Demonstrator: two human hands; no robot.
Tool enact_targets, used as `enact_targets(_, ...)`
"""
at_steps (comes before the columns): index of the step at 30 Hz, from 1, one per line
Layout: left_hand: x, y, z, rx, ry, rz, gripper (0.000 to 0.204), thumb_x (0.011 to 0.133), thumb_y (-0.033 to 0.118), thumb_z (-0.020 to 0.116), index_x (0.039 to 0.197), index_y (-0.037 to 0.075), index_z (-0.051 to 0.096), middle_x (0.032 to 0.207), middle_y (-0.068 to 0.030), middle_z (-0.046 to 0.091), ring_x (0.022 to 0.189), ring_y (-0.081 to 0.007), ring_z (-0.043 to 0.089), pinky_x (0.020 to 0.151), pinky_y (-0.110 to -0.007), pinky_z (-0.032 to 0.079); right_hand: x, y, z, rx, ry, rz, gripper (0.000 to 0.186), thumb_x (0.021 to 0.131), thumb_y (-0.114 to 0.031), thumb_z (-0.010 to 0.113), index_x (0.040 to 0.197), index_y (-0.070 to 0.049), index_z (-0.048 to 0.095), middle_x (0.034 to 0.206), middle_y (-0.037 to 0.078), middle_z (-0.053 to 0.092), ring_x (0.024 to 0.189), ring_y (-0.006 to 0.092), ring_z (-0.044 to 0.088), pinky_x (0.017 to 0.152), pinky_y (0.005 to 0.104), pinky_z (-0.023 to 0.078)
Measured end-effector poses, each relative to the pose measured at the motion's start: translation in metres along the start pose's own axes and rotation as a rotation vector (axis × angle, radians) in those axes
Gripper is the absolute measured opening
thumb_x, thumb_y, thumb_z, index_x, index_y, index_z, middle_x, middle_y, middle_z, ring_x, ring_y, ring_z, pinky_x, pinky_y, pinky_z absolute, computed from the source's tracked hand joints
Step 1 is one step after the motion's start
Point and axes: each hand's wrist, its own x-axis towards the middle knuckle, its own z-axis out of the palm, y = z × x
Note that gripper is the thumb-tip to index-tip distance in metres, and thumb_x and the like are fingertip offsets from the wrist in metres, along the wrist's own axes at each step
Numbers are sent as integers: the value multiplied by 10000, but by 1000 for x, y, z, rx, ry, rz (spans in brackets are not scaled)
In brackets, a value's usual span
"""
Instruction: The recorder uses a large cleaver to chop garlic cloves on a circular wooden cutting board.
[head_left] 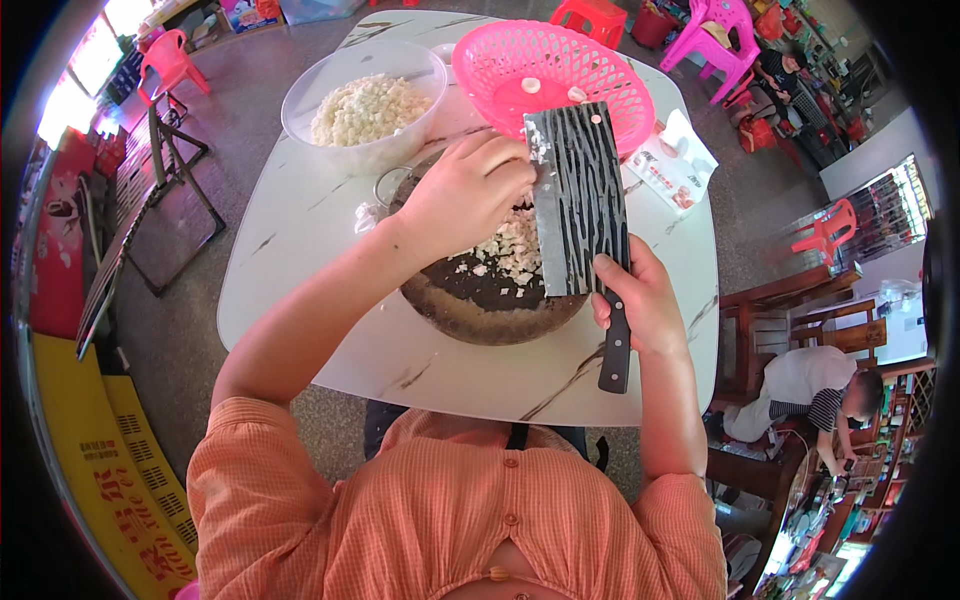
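My right hand (645, 300) grips the black riveted handle of a broad cleaver (580, 200), with the thumb at the base of the blade. The dark, streaked blade stands up over a round chopping board (480, 318), with pale bits stuck near its upper left corner. My left hand (472, 190) is at the blade's left edge, fingers curled together; the tips are partly hidden, so what they hold cannot be made out. Beneath lie chopped whitish pieces (515, 245) on the dark board, partly covered by the blade and my left hand.
A clear bowl (436, 85) of diced white pieces stands at the back left of the marbled table (420, 375). Beside it is a pink basket (500, 60) with a few pale pieces. A white printed packet (675, 165) lies right of the cleaver. Another person (815, 395) bends at far right.
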Motion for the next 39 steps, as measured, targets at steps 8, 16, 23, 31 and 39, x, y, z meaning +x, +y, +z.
enact_targets(8,13,-8,7,-29,81,16,159,810,60,700,963,70,656,1049,-68,609,995,-290,619,851,-411,515,-12,-7,4,-47,-32,6,192,967,-91,589,1143,-20,556,761,18,561,522,101,518,451,267,431)
enact_targets(16,-5,-22,-9,-112,99,-255,95,876,53,670,971,50,676,1022,-96,649,941,-270,645,824,-353,525,-20,-12,-27,-372,10,-132,262,953,-71,586,1202,7,569,798,16,589,543,95,524,514,251,458)
enact_targets(23,11,-12,-56,-198,130,-619,138,945,96,634,1048,26,695,1038,-71,690,949,-168,655,827,-317,521,-39,-21,-22,-1055,-49,-714,491,750,66,610,1182,-147,701,1072,61,577,687,195,592,622,320,511)
enact_targets(31,1,63,-31,-223,-290,8,438,800,162,734,1219,69,645,1351,-128,544,1258,-332,517,1030,-507,432,-29,2,1,-1269,-70,-938,349,730,-23,697,1034,-181,764,940,50,567,743,217,617,639,352,521)
enact_targets(39,-8,91,-4,41,-438,-57,700,759,217,675,1430,109,507,1612,-107,271,1488,-364,230,1171,-639,162,-32,7,14,-1369,-61,-959,342,719,-6,658,1013,-146,761,812,36,476,708,204,567,622,350,503)
